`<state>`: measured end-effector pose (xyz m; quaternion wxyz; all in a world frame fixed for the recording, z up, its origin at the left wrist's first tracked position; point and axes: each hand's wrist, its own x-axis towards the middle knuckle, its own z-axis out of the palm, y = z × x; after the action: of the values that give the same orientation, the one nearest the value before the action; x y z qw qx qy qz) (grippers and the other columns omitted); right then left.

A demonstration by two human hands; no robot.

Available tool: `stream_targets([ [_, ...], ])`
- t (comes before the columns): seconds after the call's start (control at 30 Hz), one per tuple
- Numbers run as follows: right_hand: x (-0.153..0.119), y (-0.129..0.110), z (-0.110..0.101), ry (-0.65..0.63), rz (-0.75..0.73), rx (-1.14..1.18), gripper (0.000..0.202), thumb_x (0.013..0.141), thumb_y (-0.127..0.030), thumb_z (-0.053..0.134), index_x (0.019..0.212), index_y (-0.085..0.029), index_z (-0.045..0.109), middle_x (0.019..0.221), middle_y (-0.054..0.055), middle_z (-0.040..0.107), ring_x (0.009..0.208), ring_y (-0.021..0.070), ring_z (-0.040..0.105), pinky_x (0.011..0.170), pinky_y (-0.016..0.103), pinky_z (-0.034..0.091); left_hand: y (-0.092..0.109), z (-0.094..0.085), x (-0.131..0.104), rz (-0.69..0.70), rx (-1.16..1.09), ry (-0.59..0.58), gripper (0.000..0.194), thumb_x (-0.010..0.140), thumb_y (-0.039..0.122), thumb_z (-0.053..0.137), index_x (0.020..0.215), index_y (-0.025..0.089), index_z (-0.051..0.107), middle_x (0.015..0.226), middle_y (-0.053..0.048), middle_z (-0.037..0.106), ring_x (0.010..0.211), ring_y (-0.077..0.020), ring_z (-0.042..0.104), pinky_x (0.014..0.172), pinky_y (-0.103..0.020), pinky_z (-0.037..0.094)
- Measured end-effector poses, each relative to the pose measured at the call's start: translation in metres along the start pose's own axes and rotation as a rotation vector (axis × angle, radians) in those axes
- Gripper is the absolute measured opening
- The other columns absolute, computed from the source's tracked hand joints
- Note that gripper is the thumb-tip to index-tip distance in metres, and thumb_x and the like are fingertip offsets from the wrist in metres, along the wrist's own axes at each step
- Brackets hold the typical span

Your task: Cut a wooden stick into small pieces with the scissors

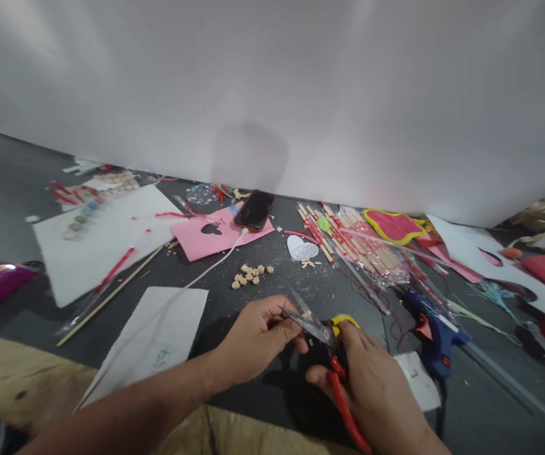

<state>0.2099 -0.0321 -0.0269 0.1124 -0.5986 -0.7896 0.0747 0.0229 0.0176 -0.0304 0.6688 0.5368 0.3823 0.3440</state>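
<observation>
My right hand (371, 379) is closed around a pair of scissors (317, 327) with red and yellow handles; the blades are apart and point to the left. Close to them, my left hand (267, 332) pinches a short piece of pale wooden stick (306, 314), which shows between the blades. Its other end is hidden by the fingers. Just beyond my hands lies a cluster of small wooden bits (252, 276). Short cut stick pieces (311, 263) lie beside a white paper heart (302, 248) with a drawn pattern.
A phone (256, 210) on a cable rests on pink paper (191, 237). To the right are bagged wooden sticks (371, 243) and a blue glue gun (437, 338). White sheets (111, 253) and a purple tool (4, 287) are on the left. A white wall (272, 82) stands behind.
</observation>
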Motion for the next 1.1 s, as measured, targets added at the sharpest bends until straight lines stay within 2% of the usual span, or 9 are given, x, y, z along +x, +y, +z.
stream_targets([
  [0.13, -0.001, 0.002, 0.006, 0.023, -0.019, -0.032, 0.038, 0.081, -0.056, 0.047, 0.090, -0.019, 0.044, 0.068, 0.004, 0.062, 0.062, 0.0220, 0.062, 0.052, 0.029, 0.042, -0.001, 0.000, 0.000, 0.012, 0.059, 0.005, 0.015, 0.082, 0.027, 0.053, 0.075, 0.014, 0.056, 0.060, -0.001, 0.064, 0.041, -0.0049, 0.042, 0.039, -0.016, 0.023],
  [0.37, -0.004, -0.002, 0.005, 0.007, -0.049, -0.016, 0.033, 0.088, -0.048, 0.036, 0.093, -0.017, 0.046, 0.061, 0.003, 0.062, 0.049, 0.0207, 0.061, 0.044, 0.027, 0.036, 0.001, 0.003, -0.003, 0.012, 0.034, -0.009, 0.020, 0.085, 0.032, 0.049, 0.074, 0.015, 0.051, 0.059, -0.001, 0.064, 0.039, -0.0039, 0.036, 0.040, -0.016, 0.025],
  [0.53, -0.003, -0.007, 0.001, -0.067, -0.006, 0.110, 0.032, 0.088, -0.048, 0.038, 0.094, -0.018, 0.046, 0.060, 0.001, 0.063, 0.043, 0.0174, 0.058, 0.040, 0.025, 0.033, 0.006, 0.003, -0.005, 0.037, 0.116, 0.021, 0.018, 0.083, 0.029, 0.050, 0.074, 0.014, 0.053, 0.057, -0.001, 0.061, 0.048, -0.0084, 0.051, 0.047, -0.018, 0.036],
  [0.63, -0.002, -0.006, -0.001, -0.092, 0.020, 0.141, 0.028, 0.086, -0.047, 0.041, 0.090, -0.020, 0.046, 0.062, 0.001, 0.063, 0.046, 0.0165, 0.059, 0.041, 0.024, 0.033, 0.006, 0.004, -0.004, 0.058, 0.102, 0.013, 0.013, 0.080, 0.027, 0.055, 0.076, 0.014, 0.055, 0.062, -0.002, 0.062, 0.057, -0.0116, 0.058, 0.055, -0.020, 0.043],
  [0.77, 0.000, -0.002, -0.003, -0.087, 0.036, 0.087, 0.028, 0.083, -0.049, 0.046, 0.086, -0.021, 0.045, 0.065, 0.001, 0.063, 0.050, 0.0172, 0.059, 0.044, 0.025, 0.035, 0.007, 0.003, -0.003, 0.083, 0.133, 0.034, 0.015, 0.082, 0.027, 0.053, 0.075, 0.015, 0.056, 0.064, -0.001, 0.064, 0.061, -0.0126, 0.061, 0.059, -0.022, 0.044],
  [0.97, 0.000, -0.003, -0.006, 0.002, 0.012, 0.075, 0.049, 0.070, -0.064, 0.054, 0.090, -0.020, 0.044, 0.077, 0.006, 0.063, 0.069, 0.0228, 0.062, 0.057, 0.030, 0.045, 0.010, 0.000, -0.005, 0.068, 0.151, 0.023, 0.019, 0.083, 0.029, 0.051, 0.071, 0.015, 0.056, 0.062, -0.003, 0.066, 0.059, -0.0133, 0.060, 0.052, -0.021, 0.039],
  [1.1, -0.001, -0.002, -0.005, 0.006, -0.004, 0.072, 0.056, 0.068, -0.067, 0.054, 0.094, -0.019, 0.044, 0.081, 0.008, 0.063, 0.073, 0.0241, 0.062, 0.060, 0.033, 0.047, 0.007, -0.001, -0.005, 0.048, 0.078, -0.009, 0.016, 0.083, 0.028, 0.051, 0.074, 0.016, 0.056, 0.063, -0.001, 0.066, 0.054, -0.0105, 0.056, 0.046, -0.019, 0.034],
])
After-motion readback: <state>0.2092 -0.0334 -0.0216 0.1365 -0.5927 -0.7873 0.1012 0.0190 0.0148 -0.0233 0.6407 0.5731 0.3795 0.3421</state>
